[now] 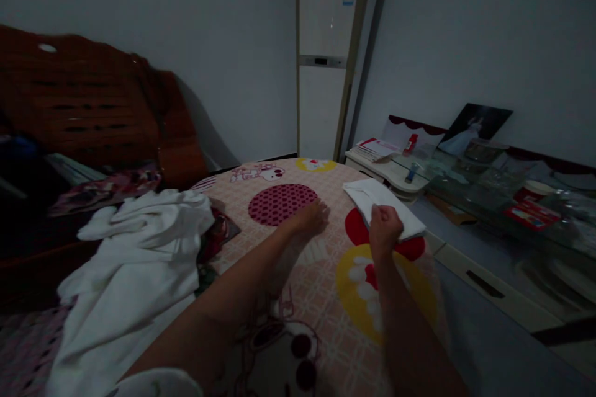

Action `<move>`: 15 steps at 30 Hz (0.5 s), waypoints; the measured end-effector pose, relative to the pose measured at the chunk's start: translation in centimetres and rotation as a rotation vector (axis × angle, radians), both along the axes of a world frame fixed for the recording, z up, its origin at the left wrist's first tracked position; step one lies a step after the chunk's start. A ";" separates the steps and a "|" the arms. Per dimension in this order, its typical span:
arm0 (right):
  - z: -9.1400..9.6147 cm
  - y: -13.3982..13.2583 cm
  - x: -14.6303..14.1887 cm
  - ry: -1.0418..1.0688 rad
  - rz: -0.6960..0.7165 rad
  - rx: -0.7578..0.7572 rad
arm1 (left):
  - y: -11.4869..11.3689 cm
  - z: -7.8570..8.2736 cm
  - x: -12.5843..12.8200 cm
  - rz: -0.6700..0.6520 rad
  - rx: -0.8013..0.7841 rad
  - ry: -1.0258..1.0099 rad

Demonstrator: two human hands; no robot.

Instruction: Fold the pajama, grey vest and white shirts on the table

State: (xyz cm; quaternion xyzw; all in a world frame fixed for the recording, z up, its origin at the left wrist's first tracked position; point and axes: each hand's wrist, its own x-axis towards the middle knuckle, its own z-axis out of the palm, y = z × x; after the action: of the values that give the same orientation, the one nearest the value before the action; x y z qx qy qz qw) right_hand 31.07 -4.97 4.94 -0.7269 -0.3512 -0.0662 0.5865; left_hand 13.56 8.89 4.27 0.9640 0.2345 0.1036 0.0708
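A folded white cloth point(372, 193) lies near the right edge of a bed covered by a pink cartoon-print sheet point(298, 260). My right hand point(384, 227) is closed on the near end of that cloth, pinching it. My left hand point(311, 217) rests palm down on the sheet, fingers stretched toward a dark red dotted circle, holding nothing. A heap of white garments point(135, 254) lies to the left of my left arm.
A reddish-brown wooden headboard or chair point(84, 105) stands at the left with clothes piled below it. A low glass-topped cabinet point(465, 180) on the right carries papers, a red bottle, boxes and a leaning picture. A tall white air conditioner point(326, 56) stands in the corner.
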 end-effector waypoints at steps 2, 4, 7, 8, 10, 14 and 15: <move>-0.9 0.9 -2.9 -0.145 0.265 -0.232 | -0.8 0.9 -3.2 0.117 -0.038 -0.035; -1.9 1.6 -5.0 -0.325 0.466 -0.498 | -1.7 1.9 -6.2 0.222 -0.056 -0.086; -2.7 2.3 -6.4 -0.542 0.548 -0.759 | -3.0 3.4 -10.5 0.402 -0.033 -0.139; -2.7 2.5 -6.5 -0.583 0.540 -0.799 | -3.3 3.9 -11.9 0.463 -0.020 -0.148; -2.4 3.0 -6.7 -0.619 0.523 -0.865 | -3.8 4.7 -14.3 0.573 0.005 -0.151; -1.8 3.8 -7.7 -0.603 0.460 -0.975 | -4.2 6.1 -18.8 0.791 0.093 -0.118; -1.8 3.9 -8.1 -0.594 0.419 -0.977 | -4.3 6.3 -19.8 0.850 0.125 -0.120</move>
State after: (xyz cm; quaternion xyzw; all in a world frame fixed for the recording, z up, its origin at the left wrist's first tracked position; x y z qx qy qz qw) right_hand 22.99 -1.11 3.12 -0.7778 -0.6250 0.0196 0.0626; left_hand -6.25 4.60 10.60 0.7764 0.5994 0.1933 -0.0233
